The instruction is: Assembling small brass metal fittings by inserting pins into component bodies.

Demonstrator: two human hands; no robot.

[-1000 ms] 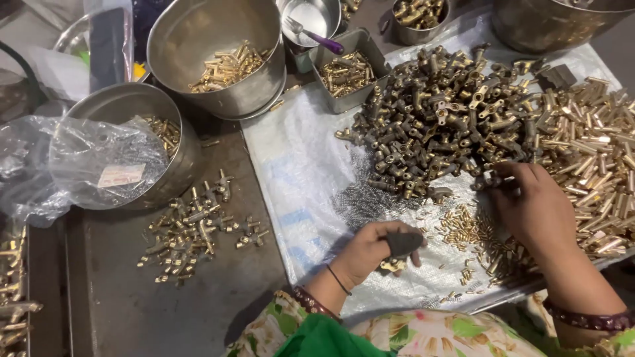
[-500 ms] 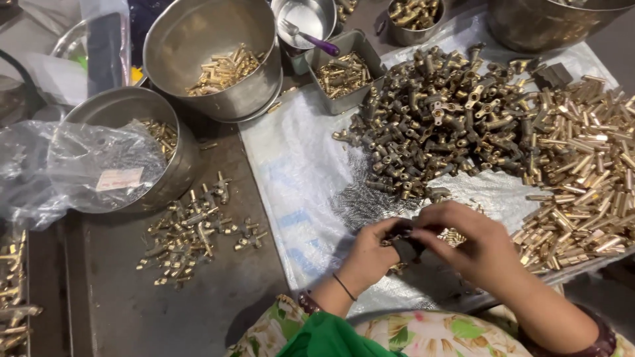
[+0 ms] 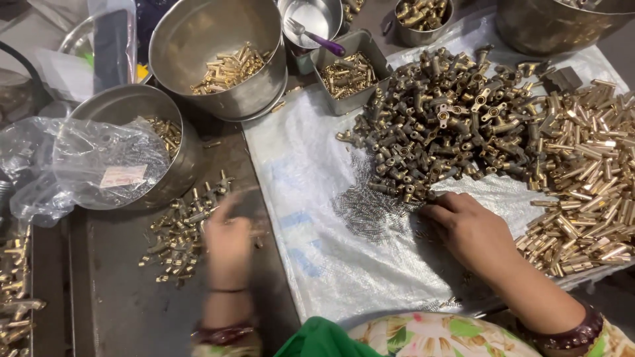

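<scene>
Left hand (image 3: 228,244), blurred, grip unclear, sits over the small pile (image 3: 175,235). Right hand (image 3: 466,228), fingers loosely curled, touches springs (image 3: 370,208) just below the fittings (image 3: 443,125).

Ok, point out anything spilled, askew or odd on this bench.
A few brass pieces lie loose on the dark tray between the big steel bowl and the white sheet, outside any pile. A crumpled plastic bag droops over the smaller bowl. Otherwise nothing looks damaged.
</scene>
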